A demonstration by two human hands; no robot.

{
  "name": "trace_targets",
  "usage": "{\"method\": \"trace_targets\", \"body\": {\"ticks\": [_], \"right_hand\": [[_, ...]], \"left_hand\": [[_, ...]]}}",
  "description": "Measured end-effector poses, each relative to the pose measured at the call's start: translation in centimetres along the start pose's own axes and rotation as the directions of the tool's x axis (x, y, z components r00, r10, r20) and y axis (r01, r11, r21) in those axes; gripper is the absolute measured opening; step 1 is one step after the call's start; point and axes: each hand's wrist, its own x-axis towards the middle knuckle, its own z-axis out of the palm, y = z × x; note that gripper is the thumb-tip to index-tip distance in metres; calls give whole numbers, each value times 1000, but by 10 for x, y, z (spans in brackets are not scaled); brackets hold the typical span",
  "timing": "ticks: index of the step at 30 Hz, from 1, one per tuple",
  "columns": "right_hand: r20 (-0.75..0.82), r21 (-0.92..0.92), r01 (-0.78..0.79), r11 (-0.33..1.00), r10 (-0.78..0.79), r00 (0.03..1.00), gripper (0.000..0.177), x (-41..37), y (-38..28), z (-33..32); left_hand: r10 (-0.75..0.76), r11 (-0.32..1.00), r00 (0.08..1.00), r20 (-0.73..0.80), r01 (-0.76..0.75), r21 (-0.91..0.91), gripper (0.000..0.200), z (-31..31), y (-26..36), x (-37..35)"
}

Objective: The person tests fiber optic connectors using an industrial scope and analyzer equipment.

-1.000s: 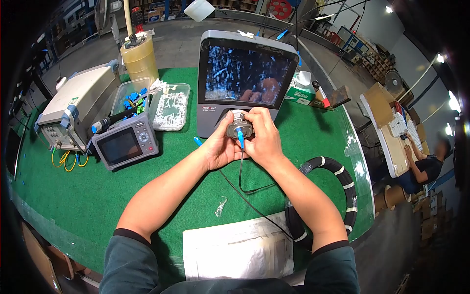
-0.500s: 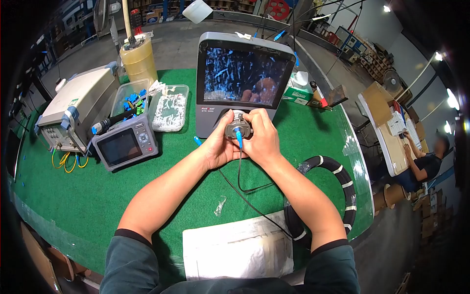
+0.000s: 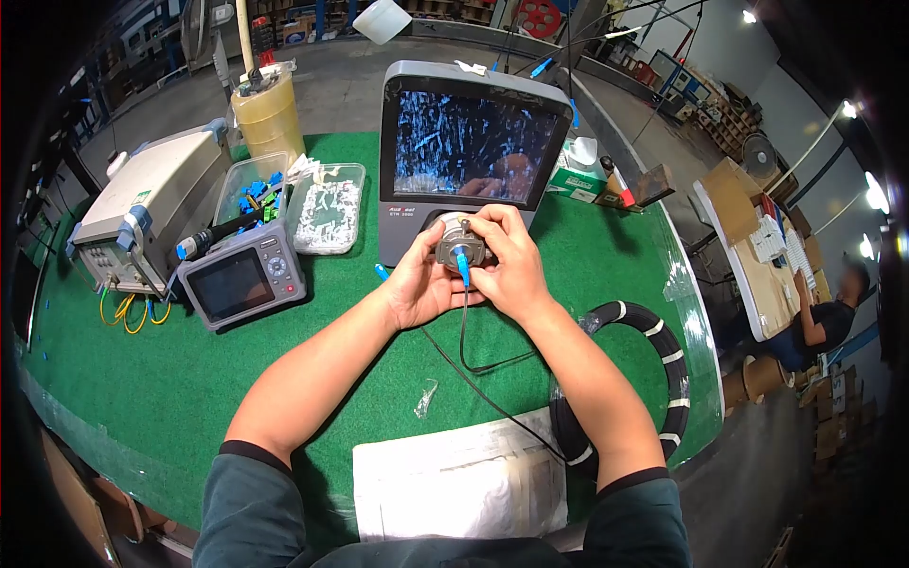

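Note:
A dark metal adapter mount [image 3: 449, 248] projects from the front of an upright grey inspection monitor [image 3: 401, 213]. A blue fibre connector [image 3: 463, 268] is plugged into it, with a thin black cable hanging down. My left hand [image 3: 417, 289] is closed around the mount's left side and underside. My right hand [image 3: 516, 270] grips the right side, its fingers over the top and its thumb near the connector. Blue streaks and a reflection of a hand show on the monitor's screen [image 3: 459, 142]. A second blue connector [image 3: 382, 273] lies just left of my left hand.
On the green mat [image 3: 350, 379] are a handheld tester [image 3: 244, 281], a box-shaped instrument [image 3: 156, 199], a bin of connectors [image 3: 256, 194] and a tub of white scraps [image 3: 327, 213]. A black cable coil [image 3: 675, 374] lies right, a white packet [image 3: 459, 483] in front. A co-worker [image 3: 828, 317] sits at another table.
My right hand has shifted slightly on the mount, its fingers reaching further over the top. The streaks on the screen look different. The co-worker's arm has moved.

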Motion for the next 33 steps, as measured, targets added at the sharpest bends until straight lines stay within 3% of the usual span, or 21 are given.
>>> {"method": "trace_targets", "body": {"ticks": [3, 6, 8, 10, 16, 18, 33], "right_hand": [[12, -58, 2, 998, -1, 1000, 56, 2, -11, -4], [-18, -58, -87, 995, 86, 996, 57, -1, -6, 2], [-29, -74, -67, 995, 65, 997, 58, -1, -5, 4], [-34, -89, -51, 995, 48, 998, 58, -1, -5, 5], [-36, -26, -40, 999, 39, 999, 56, -1, -6, 1], [1, 65, -121, 991, 121, 993, 56, -1, -8, -1], [46, 114, -131, 985, 126, 991, 61, -3, -2, -4]], "left_hand": [[-2, 1000, 1000, 13, 2, -13, 70, 1, 0, -1], [28, 999, 999, -22, -27, 38, 72, 4, 0, 0], [20, 993, 999, -42, -15, 113, 77, 3, -1, 2], [38, 995, 995, -90, -29, 96, 77, 10, 0, 0], [30, 997, 999, -31, -28, 66, 74, 1, -1, 2], [9, 1000, 1000, -6, -9, 1, 72, -2, -1, 1], [22, 998, 998, 55, -18, -62, 70, -8, -2, 2]]}}
